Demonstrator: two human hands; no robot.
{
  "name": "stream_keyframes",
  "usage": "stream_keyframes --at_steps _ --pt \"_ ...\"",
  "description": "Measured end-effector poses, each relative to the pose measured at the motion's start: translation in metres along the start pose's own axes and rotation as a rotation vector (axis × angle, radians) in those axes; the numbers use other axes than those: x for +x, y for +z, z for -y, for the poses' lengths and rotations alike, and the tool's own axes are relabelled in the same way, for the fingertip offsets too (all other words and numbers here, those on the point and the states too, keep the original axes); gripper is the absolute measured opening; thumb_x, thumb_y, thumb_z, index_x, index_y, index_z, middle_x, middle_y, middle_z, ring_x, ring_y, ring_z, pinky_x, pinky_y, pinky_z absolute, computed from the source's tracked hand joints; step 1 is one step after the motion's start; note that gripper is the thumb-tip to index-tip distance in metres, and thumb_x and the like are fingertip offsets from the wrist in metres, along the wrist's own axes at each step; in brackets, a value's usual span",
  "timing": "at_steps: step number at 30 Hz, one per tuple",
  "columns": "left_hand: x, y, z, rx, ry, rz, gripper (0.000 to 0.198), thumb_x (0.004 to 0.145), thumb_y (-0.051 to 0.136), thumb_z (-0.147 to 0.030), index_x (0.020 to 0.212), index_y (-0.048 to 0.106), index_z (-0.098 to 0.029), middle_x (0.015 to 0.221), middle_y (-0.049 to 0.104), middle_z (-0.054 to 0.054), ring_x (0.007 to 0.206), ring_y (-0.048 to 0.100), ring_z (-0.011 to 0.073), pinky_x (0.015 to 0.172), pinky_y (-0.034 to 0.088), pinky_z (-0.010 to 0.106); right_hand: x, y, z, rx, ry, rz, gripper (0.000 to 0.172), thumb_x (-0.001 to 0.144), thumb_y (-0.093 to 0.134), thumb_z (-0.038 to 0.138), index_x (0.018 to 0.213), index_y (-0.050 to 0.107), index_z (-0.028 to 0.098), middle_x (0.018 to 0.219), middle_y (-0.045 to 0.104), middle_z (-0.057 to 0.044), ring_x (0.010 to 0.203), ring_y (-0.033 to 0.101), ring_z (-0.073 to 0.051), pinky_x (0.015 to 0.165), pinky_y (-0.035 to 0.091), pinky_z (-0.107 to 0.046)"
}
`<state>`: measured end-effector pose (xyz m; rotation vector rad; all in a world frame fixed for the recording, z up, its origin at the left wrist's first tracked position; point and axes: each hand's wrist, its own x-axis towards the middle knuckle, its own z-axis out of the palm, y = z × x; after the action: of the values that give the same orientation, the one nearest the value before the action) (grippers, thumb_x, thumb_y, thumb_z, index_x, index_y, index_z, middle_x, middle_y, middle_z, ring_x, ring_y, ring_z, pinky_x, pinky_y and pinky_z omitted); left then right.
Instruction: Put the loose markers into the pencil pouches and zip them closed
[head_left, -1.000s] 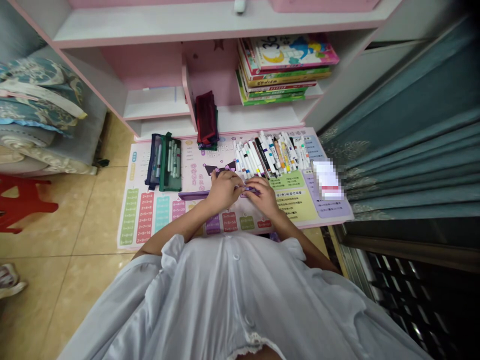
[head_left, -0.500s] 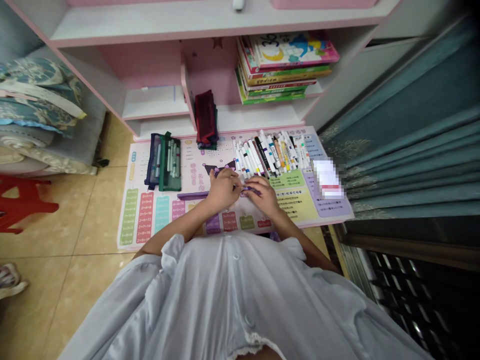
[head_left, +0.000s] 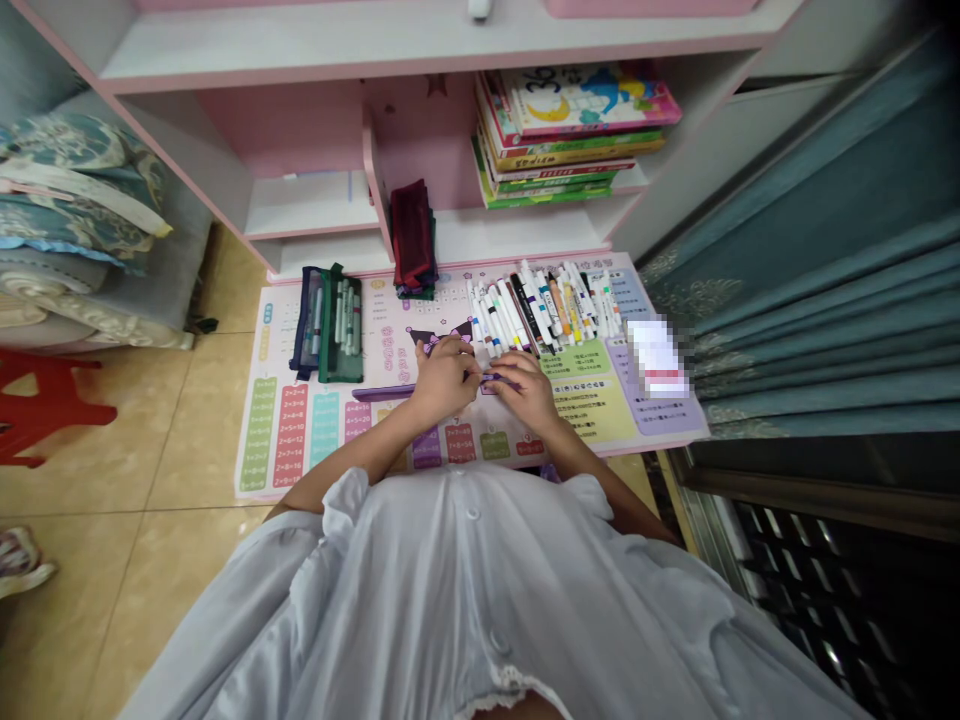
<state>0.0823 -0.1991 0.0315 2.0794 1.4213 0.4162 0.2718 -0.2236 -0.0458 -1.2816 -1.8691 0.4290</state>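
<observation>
My left hand (head_left: 448,380) and my right hand (head_left: 526,390) meet near the middle of the desk mat, fingers pinched close together. Between them runs the purple edge of what looks like a mesh pencil pouch (head_left: 386,393), sticking out to the left beneath my left wrist. Most of the pouch is covered by my hands. Just beyond my fingers lies a broad row of markers (head_left: 506,315), mostly white with coloured bands. To the left are a green mesh pencil pouch (head_left: 341,325) with markers inside and a dark blue pouch (head_left: 306,325) beside it.
A stack of dark red pouches (head_left: 411,235) leans against the shelf divider at the back. Books (head_left: 570,140) are piled on the shelf (head_left: 525,225). A blurred-out white item (head_left: 658,358) lies at the mat's right. A red stool (head_left: 52,405) stands on the floor at left.
Almost nothing differs. Both hands keep their pinch on the purple edge, and the view has shifted very slightly.
</observation>
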Motion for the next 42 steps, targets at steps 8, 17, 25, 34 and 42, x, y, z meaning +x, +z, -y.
stream_keyframes --at_steps 8,17,25,34,42 --pt "-0.002 -0.004 -0.002 0.023 -0.031 0.028 0.014 0.085 0.062 -0.020 0.074 0.070 -0.023 0.132 0.067 0.005 0.141 0.046 0.0318 0.119 0.015 0.073 -0.001 0.002 -0.004 0.041 -0.081 -0.048 0.009 0.089 0.074 0.032 0.095 0.080 0.029 0.099 0.075 -0.004 0.104 0.065 -0.025 0.099 0.054 -0.048" --pt "-0.002 -0.005 0.000 0.028 -0.049 0.030 0.014 0.085 0.061 -0.021 0.076 0.072 -0.023 0.132 0.067 0.005 0.142 0.045 0.0333 0.119 0.015 0.073 -0.001 0.002 -0.004 0.019 -0.060 -0.037 0.007 0.089 0.074 0.032 0.093 0.079 0.029 0.099 0.075 -0.004 0.104 0.067 -0.025 0.098 0.055 -0.048" --pt "-0.004 -0.007 0.001 0.039 -0.057 0.023 0.012 0.085 0.062 -0.020 0.076 0.071 -0.023 0.135 0.067 0.005 0.144 0.044 0.0308 0.120 0.014 0.072 -0.002 0.001 -0.005 0.026 -0.072 -0.063 0.007 0.089 0.073 0.030 0.093 0.078 0.029 0.098 0.075 -0.004 0.101 0.067 -0.024 0.098 0.056 -0.049" --pt "-0.008 -0.012 0.004 0.022 -0.085 0.011 0.014 0.085 0.061 -0.020 0.076 0.071 -0.024 0.134 0.066 0.005 0.146 0.042 0.0327 0.119 0.013 0.076 -0.003 -0.001 -0.009 0.021 -0.030 -0.041 0.008 0.089 0.074 0.032 0.093 0.079 0.029 0.099 0.076 -0.004 0.106 0.066 -0.026 0.100 0.054 -0.050" --pt "-0.011 -0.015 0.005 0.040 -0.087 0.010 0.014 0.084 0.060 -0.020 0.075 0.071 -0.024 0.135 0.066 0.006 0.146 0.041 0.0333 0.118 0.014 0.076 -0.002 -0.002 -0.007 0.023 -0.066 -0.045 0.009 0.090 0.073 0.033 0.094 0.079 0.028 0.100 0.076 -0.005 0.106 0.066 -0.026 0.097 0.055 -0.049"
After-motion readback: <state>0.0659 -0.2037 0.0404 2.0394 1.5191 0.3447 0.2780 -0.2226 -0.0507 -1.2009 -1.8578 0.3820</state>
